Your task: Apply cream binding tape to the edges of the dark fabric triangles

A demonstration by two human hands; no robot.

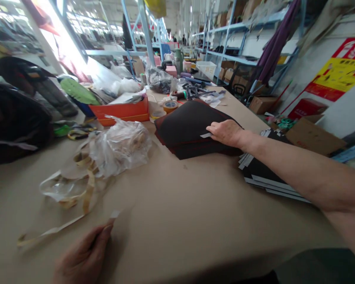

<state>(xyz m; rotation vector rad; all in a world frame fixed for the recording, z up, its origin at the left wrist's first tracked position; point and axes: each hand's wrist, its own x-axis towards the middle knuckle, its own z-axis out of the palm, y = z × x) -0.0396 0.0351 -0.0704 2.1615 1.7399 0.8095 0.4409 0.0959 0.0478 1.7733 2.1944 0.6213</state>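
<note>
My left hand [84,254] is low at the near edge of the table, thumb and fingers pinched on a small whitish strip [115,214]. My right hand [226,133] reaches over a stack of dark sheets [186,122] with reddish-brown edges. Its fingers are closed on a short light-grey strip [206,135], one end of which pokes out over the top sheet. Under my right forearm lies another pile of black pieces [262,167] with light-grey strips along their edges.
Left of the middle, a clear plastic bag [121,146] lies beside a loose tan ribbon [88,193]. Behind it stand an orange box [121,112], tape rolls [169,105] and scissors [79,132]. Cartons [315,136] and blue shelving [239,58] are at the right. A person [38,81] is at the left.
</note>
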